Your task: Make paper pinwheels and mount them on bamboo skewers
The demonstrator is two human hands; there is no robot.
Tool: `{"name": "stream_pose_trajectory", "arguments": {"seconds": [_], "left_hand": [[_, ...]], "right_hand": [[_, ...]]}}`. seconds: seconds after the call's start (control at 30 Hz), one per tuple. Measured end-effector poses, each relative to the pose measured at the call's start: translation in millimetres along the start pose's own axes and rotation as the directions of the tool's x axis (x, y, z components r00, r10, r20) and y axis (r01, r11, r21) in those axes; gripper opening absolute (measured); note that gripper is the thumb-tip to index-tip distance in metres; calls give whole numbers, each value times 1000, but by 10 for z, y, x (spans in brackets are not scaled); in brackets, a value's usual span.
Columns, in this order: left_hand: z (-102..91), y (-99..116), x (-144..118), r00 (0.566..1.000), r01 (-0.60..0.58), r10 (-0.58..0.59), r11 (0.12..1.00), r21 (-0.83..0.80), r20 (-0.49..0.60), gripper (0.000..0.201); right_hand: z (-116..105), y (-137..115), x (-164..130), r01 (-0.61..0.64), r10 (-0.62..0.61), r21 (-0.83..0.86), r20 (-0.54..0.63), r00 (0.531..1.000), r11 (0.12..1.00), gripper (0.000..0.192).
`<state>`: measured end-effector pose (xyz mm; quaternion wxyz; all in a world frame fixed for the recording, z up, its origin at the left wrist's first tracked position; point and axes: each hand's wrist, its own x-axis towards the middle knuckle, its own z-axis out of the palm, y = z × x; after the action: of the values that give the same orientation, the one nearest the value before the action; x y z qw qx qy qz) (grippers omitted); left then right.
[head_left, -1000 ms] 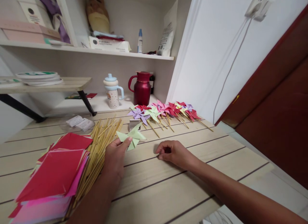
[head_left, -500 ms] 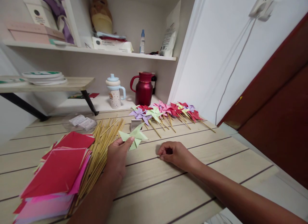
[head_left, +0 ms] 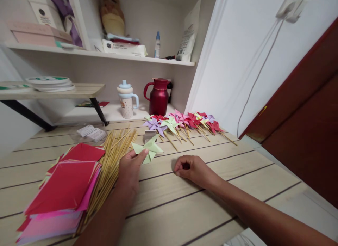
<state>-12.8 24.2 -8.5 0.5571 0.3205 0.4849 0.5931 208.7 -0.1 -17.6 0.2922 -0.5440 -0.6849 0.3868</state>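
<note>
Our left hand (head_left: 130, 170) pinched a pale green paper pinwheel (head_left: 147, 149) by its lower blade, thumb on top, lifting it just clear of the desk (head_left: 200, 210) so its folded centre faced up, probably to keep the folds from springing apart. Our right hand (head_left: 191, 167) rested on the desk a little to the right, fingers curled together over something small and dark; we could not tell what it was, though the tight curl suggested a fine thing taken between the fingertips. Just left of the pinwheel lay a bundle of bamboo sticks (head_left: 111, 161), fanned out within easy reach, and beside them a stack of red and pink paper squares (head_left: 60, 189). Beyond, near the wall, finished pinwheels (head_left: 185, 123) lay in a row with their sticks pointing toward us, set well apart from the loose materials. A red jug (head_left: 157, 97) and a spouted cup (head_left: 127, 104) stood behind on a low shelf.
</note>
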Motion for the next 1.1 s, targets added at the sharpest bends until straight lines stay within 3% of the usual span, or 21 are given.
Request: {"name": "stream_pose_trajectory", "arguments": {"seconds": [0.7,0.93,1.1], "left_hand": [[-2,-13,9,1000,10,-10,1000,-17,6,34],[10,26,-32,1000,-17,17,1000,8,6,37],[4,14,-23,999,22,-19,997,-76,45,38]], "right_hand": [[22,-84,-38,18,-16,51,-22,1000,999,5],[91,-458,181,130,-109,263,-90,990,956,4],[214,-677,364,313,-258,276,-218,941,909,5]]}}
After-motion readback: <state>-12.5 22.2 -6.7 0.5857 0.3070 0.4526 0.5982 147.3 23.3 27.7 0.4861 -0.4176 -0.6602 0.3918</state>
